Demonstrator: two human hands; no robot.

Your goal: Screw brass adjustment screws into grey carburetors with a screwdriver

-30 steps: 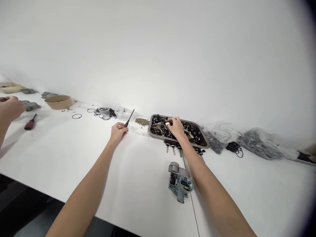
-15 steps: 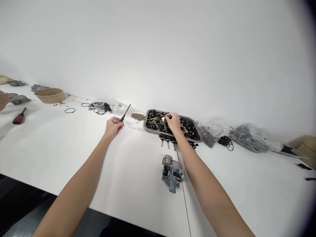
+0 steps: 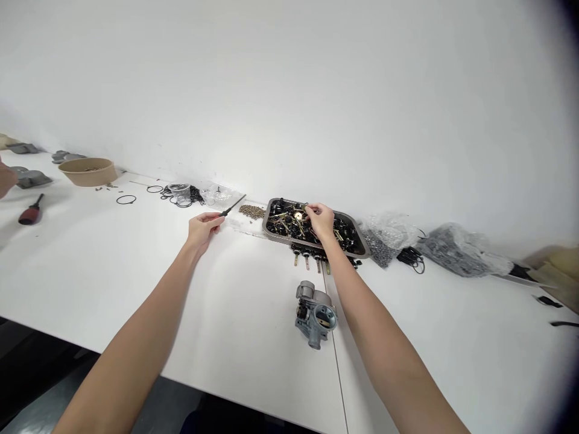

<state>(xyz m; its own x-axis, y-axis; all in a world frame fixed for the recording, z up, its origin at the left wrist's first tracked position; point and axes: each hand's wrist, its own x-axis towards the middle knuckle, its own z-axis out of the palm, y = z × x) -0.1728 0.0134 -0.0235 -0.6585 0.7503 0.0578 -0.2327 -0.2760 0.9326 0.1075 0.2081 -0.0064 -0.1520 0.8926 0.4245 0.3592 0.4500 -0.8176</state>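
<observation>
My left hand is closed around the handle of a screwdriver, its dark shaft pointing up and to the right. Over a metal tray full of black and brass-coloured parts, my right hand has its fingers pinched together; what lies between them is too small to make out. A round brass disc shows just left of those fingertips. Several black parts with brass stems are lined up along the tray's front side. Nearer to me, a grey metal carburetor rests on the white table.
Small brass pieces are heaped left of the tray. Farther left are black rubber rings, a tan bowl and a red-handled screwdriver. Another person's hand shows at the left edge. Plastic bags of parts lie right.
The screwdriver in my left hand has tipped lower toward the right. My right hand has shifted slightly within the tray, uncovering more of the brass disc.
</observation>
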